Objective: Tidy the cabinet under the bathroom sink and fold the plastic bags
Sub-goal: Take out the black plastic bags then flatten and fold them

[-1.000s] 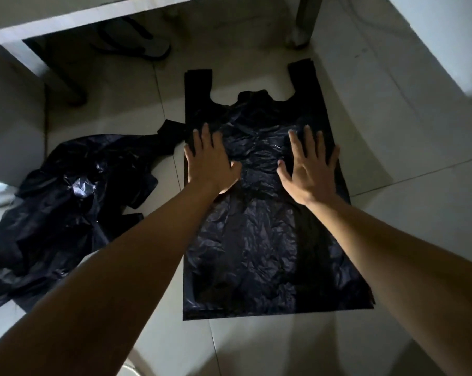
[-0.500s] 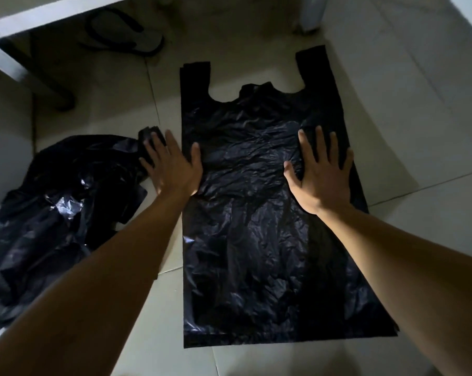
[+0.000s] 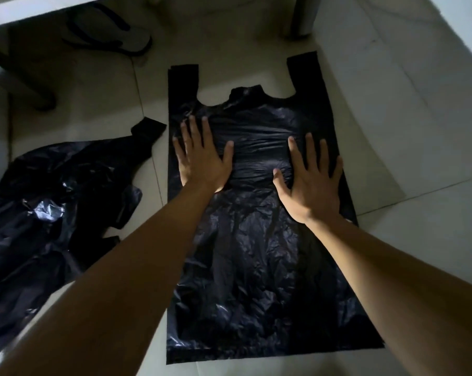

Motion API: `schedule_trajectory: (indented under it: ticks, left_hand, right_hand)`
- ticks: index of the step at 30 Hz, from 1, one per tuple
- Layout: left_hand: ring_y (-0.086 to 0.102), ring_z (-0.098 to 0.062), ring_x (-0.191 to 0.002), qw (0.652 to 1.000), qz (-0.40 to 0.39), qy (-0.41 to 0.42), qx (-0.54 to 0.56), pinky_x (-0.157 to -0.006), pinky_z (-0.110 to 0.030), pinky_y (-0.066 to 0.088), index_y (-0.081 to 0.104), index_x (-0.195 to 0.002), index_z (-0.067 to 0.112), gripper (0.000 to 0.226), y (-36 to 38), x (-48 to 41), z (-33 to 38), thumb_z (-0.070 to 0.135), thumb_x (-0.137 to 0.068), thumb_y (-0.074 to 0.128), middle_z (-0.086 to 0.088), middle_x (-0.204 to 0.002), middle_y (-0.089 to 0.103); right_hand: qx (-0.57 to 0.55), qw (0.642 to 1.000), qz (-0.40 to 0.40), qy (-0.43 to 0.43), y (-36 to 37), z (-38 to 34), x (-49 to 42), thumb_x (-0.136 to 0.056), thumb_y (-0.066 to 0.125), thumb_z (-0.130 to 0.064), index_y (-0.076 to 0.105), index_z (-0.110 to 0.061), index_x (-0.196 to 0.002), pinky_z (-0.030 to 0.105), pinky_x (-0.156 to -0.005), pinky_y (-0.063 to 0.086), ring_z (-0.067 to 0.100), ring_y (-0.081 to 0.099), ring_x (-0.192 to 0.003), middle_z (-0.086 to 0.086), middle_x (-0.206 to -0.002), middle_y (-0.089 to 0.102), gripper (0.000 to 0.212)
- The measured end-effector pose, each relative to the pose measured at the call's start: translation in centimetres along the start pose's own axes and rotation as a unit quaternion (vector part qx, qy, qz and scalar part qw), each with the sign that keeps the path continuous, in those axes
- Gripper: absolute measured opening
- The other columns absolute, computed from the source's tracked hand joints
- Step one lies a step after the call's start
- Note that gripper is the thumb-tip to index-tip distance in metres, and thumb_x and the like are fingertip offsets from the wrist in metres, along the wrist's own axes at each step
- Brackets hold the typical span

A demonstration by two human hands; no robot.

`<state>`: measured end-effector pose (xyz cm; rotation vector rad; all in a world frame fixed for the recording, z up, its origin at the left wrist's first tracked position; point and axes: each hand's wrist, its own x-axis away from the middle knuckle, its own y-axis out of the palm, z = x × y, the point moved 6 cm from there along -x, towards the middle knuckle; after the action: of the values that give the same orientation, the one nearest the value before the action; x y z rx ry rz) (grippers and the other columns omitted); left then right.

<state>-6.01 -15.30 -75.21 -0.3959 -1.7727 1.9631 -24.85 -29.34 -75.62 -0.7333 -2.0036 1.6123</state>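
Floor is serving as our working space, its pale tile giving us a hard, flat base for folding. Lying spread on it in front of us is the bag, black, thin and crinkled. Its bottom seam is facing us and its two handles are pointing away. We are laying it out full length so that the folds will come out square.

To our left, just beside the bag with a strip of tile between, a heap of more black plastic is lying crumpled. We judge it is waiting for the same treatment.

We are pressing both palms on the upper part of the bag, below the handles. The left hand is lying flat near the left edge, fingers straight and spread, grasping nothing. The right hand is lying flat near the right edge, likewise released and spread. Between them the plastic is bunching into cross ridges, so we are probably pushing out trapped air and creases. The first fold is not yet begun.

A sandal is sitting well apart at the far left, and we are leaving it out of this.
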Motion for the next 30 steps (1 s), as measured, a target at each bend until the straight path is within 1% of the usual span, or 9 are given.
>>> schedule_trajectory:
  ticks: [3,7,10,17,20,22,25,27,30]
  left_hand:
    - [-0.012,-0.029,-0.151,1.000,-0.013,0.003,0.004,-0.122,-0.052,-0.006,-0.005,-0.158,0.013,0.081,1.0,0.5,1.1,0.064,-0.097,0.011,-0.013,-0.165,-0.011]
    - [-0.007,-0.031,-0.152,0.999,0.034,0.022,0.028,-0.122,-0.054,0.001,0.002,-0.158,0.008,0.076,-0.3,2.7,2.0,0.056,-0.101,0.018,-0.013,-0.165,-0.005]
    - [-0.008,-0.031,-0.152,0.997,0.009,0.065,0.028,-0.122,-0.053,-0.002,0.001,-0.158,0.011,0.078,0.9,6.7,2.7,0.060,-0.100,0.018,-0.012,-0.165,-0.007]
    - [-0.008,-0.028,-0.152,0.999,0.003,0.050,-0.010,-0.122,-0.053,-0.002,-0.004,-0.158,0.017,0.079,2.7,7.4,1.4,0.064,-0.098,0.016,-0.009,-0.166,-0.008]
    - [-0.010,-0.030,-0.152,0.998,-0.026,0.054,0.001,-0.121,-0.057,-0.001,-0.005,-0.158,0.014,0.078,2.3,7.4,1.7,0.062,-0.099,0.014,-0.011,-0.165,-0.010]
    - [-0.010,-0.031,-0.152,0.998,-0.025,0.062,0.010,-0.121,-0.057,-0.001,-0.004,-0.158,0.012,0.078,1.0,7.9,2.1,0.060,-0.100,0.014,-0.012,-0.165,-0.010]
    - [-0.008,-0.031,-0.152,0.998,-0.005,0.062,0.026,-0.122,-0.055,-0.001,-0.002,-0.158,0.011,0.077,-0.4,10.3,2.4,0.059,-0.100,0.016,-0.011,-0.165,-0.007]
    - [-0.007,-0.032,-0.152,0.998,-0.020,0.056,0.020,-0.122,-0.056,0.002,-0.001,-0.158,0.011,0.078,0.2,12.3,1.9,0.060,-0.099,0.015,-0.011,-0.165,-0.007]
    - [-0.005,-0.033,-0.152,0.998,-0.036,0.044,-0.001,-0.120,-0.058,0.007,-0.002,-0.158,0.012,0.080,1.7,13.6,0.1,0.063,-0.098,0.013,-0.012,-0.165,-0.006]
  right_hand:
    - [0.012,1.000,-0.005,0.009,0.0,1.6,0.2,-0.095,0.022,-0.068,0.004,-0.035,-0.159,0.062,-0.120,0.005,0.031,0.002,-0.154,0.004,-0.168,0.003,0.074]
    - [0.011,1.000,-0.011,0.001,0.3,1.6,-0.5,-0.096,0.020,-0.068,0.004,-0.034,-0.159,0.063,-0.120,0.005,0.031,0.001,-0.154,0.005,-0.168,0.003,0.074]
    - [0.017,1.000,-0.011,0.003,0.6,1.8,-0.8,-0.095,0.021,-0.068,0.005,-0.034,-0.159,0.063,-0.120,0.006,0.031,0.002,-0.154,0.005,-0.168,0.004,0.074]
    - [0.008,1.000,-0.022,-0.006,0.9,2.0,-0.9,-0.095,0.024,-0.069,0.001,-0.035,-0.158,0.061,-0.120,0.001,0.030,-0.001,-0.154,0.004,-0.168,0.001,0.076]
    - [-0.064,0.997,-0.038,-0.018,0.3,2.0,-0.9,-0.095,0.031,-0.066,0.003,-0.037,-0.158,0.061,-0.121,-0.003,0.027,-0.003,-0.154,0.002,-0.168,0.000,0.075]
    - [-0.107,0.993,-0.011,-0.048,-1.5,2.0,-0.1,-0.098,0.033,-0.060,0.010,-0.035,-0.159,0.059,-0.121,-0.002,0.025,-0.002,-0.155,0.001,-0.168,0.003,0.069]
    - [-0.074,0.988,0.054,-0.124,-3.9,1.4,3.2,-0.103,0.032,-0.051,0.024,-0.030,-0.158,0.059,-0.121,0.011,0.023,0.008,-0.155,0.002,-0.167,0.014,0.059]
    - [-0.029,0.989,0.028,-0.142,-3.4,1.3,6.0,-0.103,0.032,-0.051,0.020,-0.029,-0.159,0.059,-0.120,0.012,0.024,0.007,-0.155,0.003,-0.167,0.012,0.061]
    - [0.025,0.991,-0.041,-0.125,-0.9,2.9,8.2,-0.101,0.026,-0.061,0.004,-0.032,-0.160,0.060,-0.120,0.008,0.026,-0.002,-0.155,0.002,-0.168,-0.001,0.069]
